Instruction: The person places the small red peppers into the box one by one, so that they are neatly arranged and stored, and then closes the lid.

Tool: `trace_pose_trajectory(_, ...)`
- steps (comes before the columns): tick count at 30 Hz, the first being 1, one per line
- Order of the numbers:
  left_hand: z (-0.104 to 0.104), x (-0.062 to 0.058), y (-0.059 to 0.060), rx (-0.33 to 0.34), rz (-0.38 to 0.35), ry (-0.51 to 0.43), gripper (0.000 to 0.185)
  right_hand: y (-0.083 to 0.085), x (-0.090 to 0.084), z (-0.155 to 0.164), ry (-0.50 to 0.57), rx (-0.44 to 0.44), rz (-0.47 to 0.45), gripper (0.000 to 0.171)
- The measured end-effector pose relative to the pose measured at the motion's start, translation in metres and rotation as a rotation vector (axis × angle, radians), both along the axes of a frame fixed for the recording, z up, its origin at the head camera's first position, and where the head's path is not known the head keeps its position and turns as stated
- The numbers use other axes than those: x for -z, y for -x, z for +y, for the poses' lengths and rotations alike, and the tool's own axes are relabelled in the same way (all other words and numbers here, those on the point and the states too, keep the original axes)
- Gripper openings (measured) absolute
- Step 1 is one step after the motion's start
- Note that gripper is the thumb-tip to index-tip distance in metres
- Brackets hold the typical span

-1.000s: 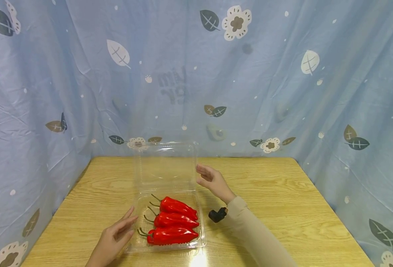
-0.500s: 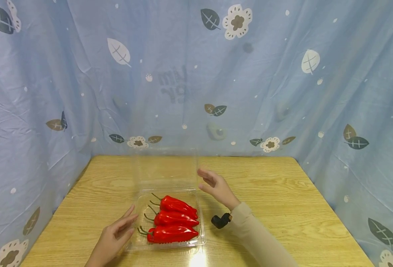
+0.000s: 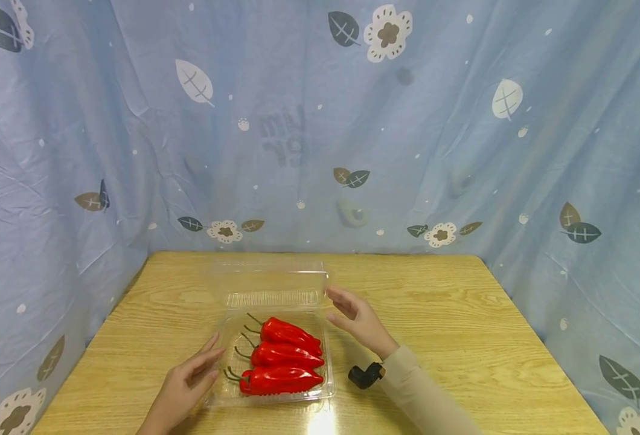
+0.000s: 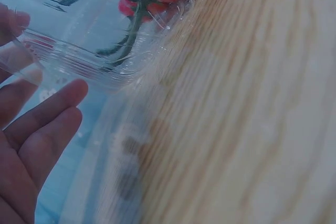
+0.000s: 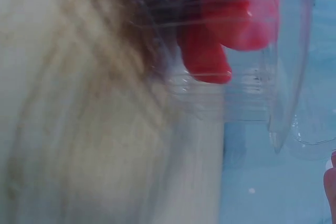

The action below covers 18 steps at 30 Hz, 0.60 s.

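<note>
Since a second ago the clear lid [image 3: 270,283] has swung back and lies nearly flat behind the tray [image 3: 328,386]. From the head view, three red peppers [image 3: 282,356] sit inside, box fully opened; my left hand [image 3: 186,386] rests flat against the tray's left edge, my right hand [image 3: 359,321] hovers relaxed beside the hinge corner (touching nothing, I think). Left wrist: straight fingers [image 4: 42,119] beside the tray. Right wrist: blurred peppers behind plastic.

view was blurred. clear plastic container [image 5: 236,98] sat on wooden table [image 5: 94,129], its ribbed wall near frame centre. red peppers [image 5: 226,19] lay inside, seen through wall, tips reaching toward table side. curved clear lid edge [image 5: 291,77] stood at right. pale blue cloth [image 5: 262,192] filled lower right.
</note>
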<state>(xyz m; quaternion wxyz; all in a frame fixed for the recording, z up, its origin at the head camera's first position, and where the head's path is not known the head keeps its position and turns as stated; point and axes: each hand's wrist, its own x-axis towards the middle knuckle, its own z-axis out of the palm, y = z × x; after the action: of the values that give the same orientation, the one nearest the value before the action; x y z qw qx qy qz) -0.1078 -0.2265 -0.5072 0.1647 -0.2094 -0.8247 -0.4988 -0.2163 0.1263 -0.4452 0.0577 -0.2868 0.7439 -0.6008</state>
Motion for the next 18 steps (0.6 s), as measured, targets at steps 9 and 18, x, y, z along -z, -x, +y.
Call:
trace_pose_trajectory(9,0.000,-0.001,-0.001,0.004,-0.036,-0.008,0.032,-0.017,0.005,0.005,-0.025,0.001,-0.031,0.053)
trace_pose_trajectory(18,0.004,-0.004,-0.003,-0.077,-0.044,-0.019,0.030,-0.027,0.010,0.008,0.044,-0.093,0.065,0.047)
